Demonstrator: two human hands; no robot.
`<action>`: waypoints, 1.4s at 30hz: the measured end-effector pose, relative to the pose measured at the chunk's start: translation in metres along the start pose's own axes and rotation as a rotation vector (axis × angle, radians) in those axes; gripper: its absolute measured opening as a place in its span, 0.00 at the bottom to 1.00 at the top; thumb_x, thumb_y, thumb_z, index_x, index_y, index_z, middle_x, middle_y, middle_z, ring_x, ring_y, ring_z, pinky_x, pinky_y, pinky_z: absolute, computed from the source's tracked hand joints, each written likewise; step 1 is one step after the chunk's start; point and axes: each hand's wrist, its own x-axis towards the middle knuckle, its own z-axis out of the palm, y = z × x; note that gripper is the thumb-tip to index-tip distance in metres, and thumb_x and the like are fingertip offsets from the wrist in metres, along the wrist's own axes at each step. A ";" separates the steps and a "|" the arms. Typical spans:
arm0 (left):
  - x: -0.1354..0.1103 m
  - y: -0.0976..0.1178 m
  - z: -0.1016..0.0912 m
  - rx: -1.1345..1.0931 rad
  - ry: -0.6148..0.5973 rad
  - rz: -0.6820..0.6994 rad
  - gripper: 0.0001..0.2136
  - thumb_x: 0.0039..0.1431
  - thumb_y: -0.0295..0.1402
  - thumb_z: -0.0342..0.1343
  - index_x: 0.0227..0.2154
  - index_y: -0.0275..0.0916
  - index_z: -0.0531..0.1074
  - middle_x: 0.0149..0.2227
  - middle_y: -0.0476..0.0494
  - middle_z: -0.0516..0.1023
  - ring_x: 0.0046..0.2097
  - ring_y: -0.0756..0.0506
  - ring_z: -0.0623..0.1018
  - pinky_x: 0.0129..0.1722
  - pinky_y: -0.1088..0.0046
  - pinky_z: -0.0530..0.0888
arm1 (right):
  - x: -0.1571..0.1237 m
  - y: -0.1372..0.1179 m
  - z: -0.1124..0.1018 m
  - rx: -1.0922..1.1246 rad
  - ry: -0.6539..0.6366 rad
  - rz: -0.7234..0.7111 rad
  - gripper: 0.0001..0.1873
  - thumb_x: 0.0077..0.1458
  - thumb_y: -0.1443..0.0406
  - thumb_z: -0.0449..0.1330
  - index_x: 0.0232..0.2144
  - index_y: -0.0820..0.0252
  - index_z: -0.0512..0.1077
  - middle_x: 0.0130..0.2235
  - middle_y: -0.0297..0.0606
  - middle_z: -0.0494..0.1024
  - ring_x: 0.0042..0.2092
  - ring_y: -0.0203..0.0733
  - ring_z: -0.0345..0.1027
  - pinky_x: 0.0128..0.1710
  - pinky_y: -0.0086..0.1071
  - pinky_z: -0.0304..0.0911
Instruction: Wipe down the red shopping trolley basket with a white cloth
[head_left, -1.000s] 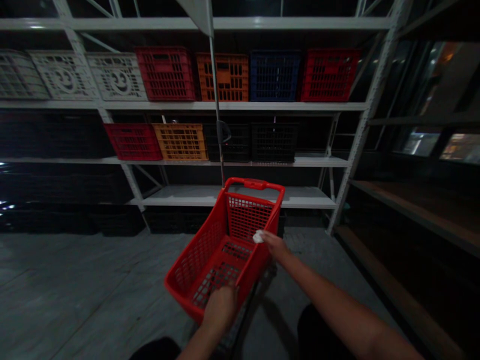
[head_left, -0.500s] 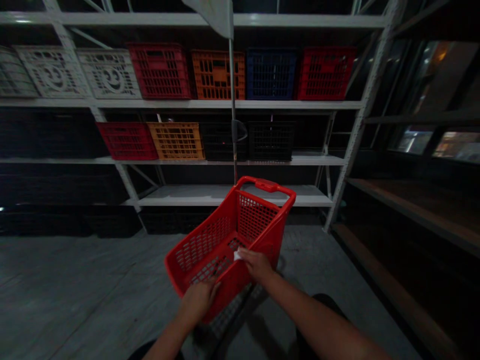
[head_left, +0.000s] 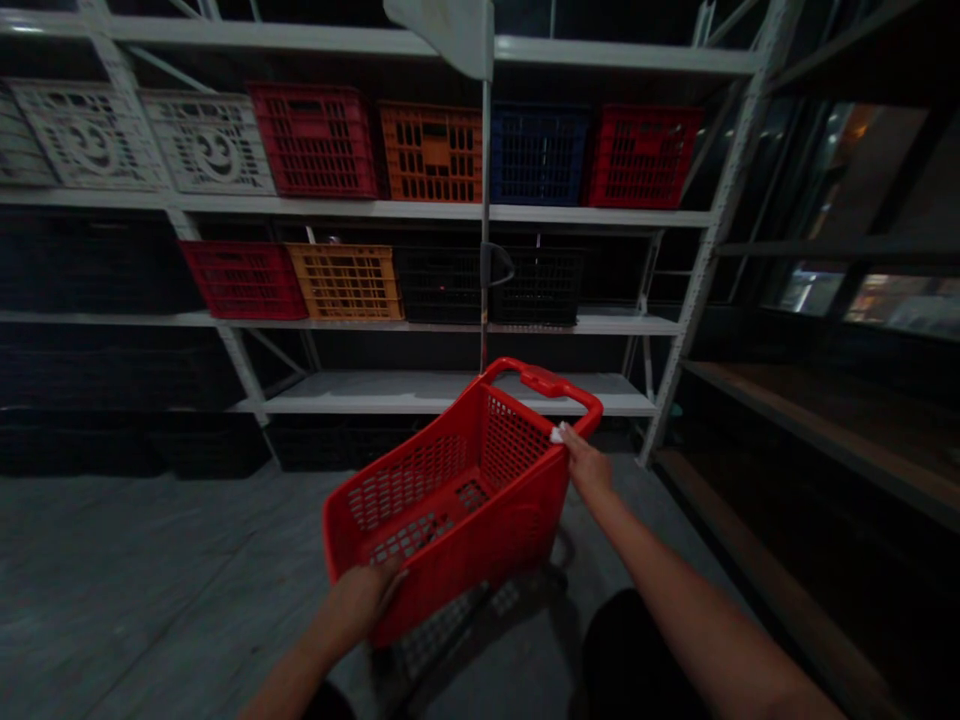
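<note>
A red plastic shopping basket with a mesh wall and a handle at its far end sits tilted in front of me above the grey floor. My left hand grips its near rim, fingers curled over the edge. My right hand rests on the far right rim near the handle, fingers closed round a small white cloth pressed to the rim. The basket looks empty inside.
A grey metal shelf rack stands ahead with red, orange, blue, black and white crates on two levels; its lowest shelf is bare. A thin pole rises behind the basket. Wooden shelving runs along the right.
My right hand with the white cloth moved from the middle of the basket's rim out to the far right corner near the handle. The basket swung a little to the right.
</note>
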 end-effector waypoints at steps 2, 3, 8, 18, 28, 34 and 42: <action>0.000 -0.002 0.000 -0.006 -0.004 -0.006 0.20 0.62 0.42 0.31 0.37 0.41 0.68 0.33 0.42 0.78 0.37 0.45 0.77 0.37 0.72 0.69 | -0.018 -0.017 0.011 0.054 -0.026 -0.086 0.28 0.54 0.73 0.47 0.54 0.44 0.60 0.57 0.25 0.62 0.45 0.38 0.70 0.43 0.32 0.67; 0.001 -0.003 0.001 -0.006 -0.003 -0.008 0.20 0.62 0.42 0.31 0.37 0.41 0.68 0.33 0.42 0.78 0.37 0.45 0.77 0.36 0.72 0.69 | -0.028 -0.027 0.017 0.082 -0.051 -0.142 0.28 0.53 0.73 0.47 0.55 0.44 0.60 0.57 0.25 0.62 0.45 0.37 0.70 0.43 0.31 0.67; 0.002 -0.022 0.005 0.004 0.001 -0.024 0.21 0.61 0.43 0.31 0.37 0.40 0.68 0.33 0.41 0.78 0.36 0.45 0.77 0.37 0.71 0.69 | -0.056 -0.061 0.028 0.136 -0.161 -0.318 0.28 0.55 0.71 0.47 0.56 0.39 0.57 0.57 0.22 0.61 0.46 0.34 0.69 0.40 0.28 0.67; -0.003 -0.059 -0.009 -0.080 0.033 -0.036 0.21 0.58 0.47 0.36 0.38 0.45 0.72 0.36 0.46 0.78 0.39 0.46 0.76 0.41 0.73 0.69 | 0.006 0.011 -0.051 -0.150 -0.010 0.012 0.21 0.56 0.67 0.49 0.51 0.44 0.66 0.53 0.29 0.69 0.41 0.42 0.71 0.36 0.32 0.64; 0.061 0.034 -0.072 -0.070 0.130 -0.072 0.29 0.58 0.51 0.28 0.33 0.39 0.72 0.33 0.39 0.78 0.38 0.43 0.77 0.37 0.70 0.68 | 0.041 0.018 -0.060 -0.046 0.159 0.044 0.14 0.53 0.71 0.50 0.39 0.62 0.72 0.39 0.43 0.71 0.39 0.41 0.65 0.40 0.31 0.58; 0.099 0.097 -0.067 -0.123 0.136 0.070 0.31 0.59 0.50 0.26 0.36 0.39 0.73 0.36 0.38 0.78 0.41 0.44 0.76 0.41 0.71 0.68 | 0.013 -0.012 -0.049 0.095 0.200 0.041 0.13 0.56 0.69 0.48 0.37 0.58 0.72 0.39 0.41 0.69 0.38 0.40 0.65 0.37 0.29 0.59; 0.098 0.098 -0.058 -0.056 0.132 0.040 0.34 0.59 0.51 0.24 0.32 0.36 0.74 0.33 0.35 0.78 0.39 0.41 0.77 0.38 0.68 0.68 | -0.036 -0.076 -0.016 -0.024 0.034 -0.210 0.13 0.55 0.71 0.48 0.37 0.57 0.71 0.34 0.39 0.70 0.33 0.38 0.64 0.32 0.27 0.58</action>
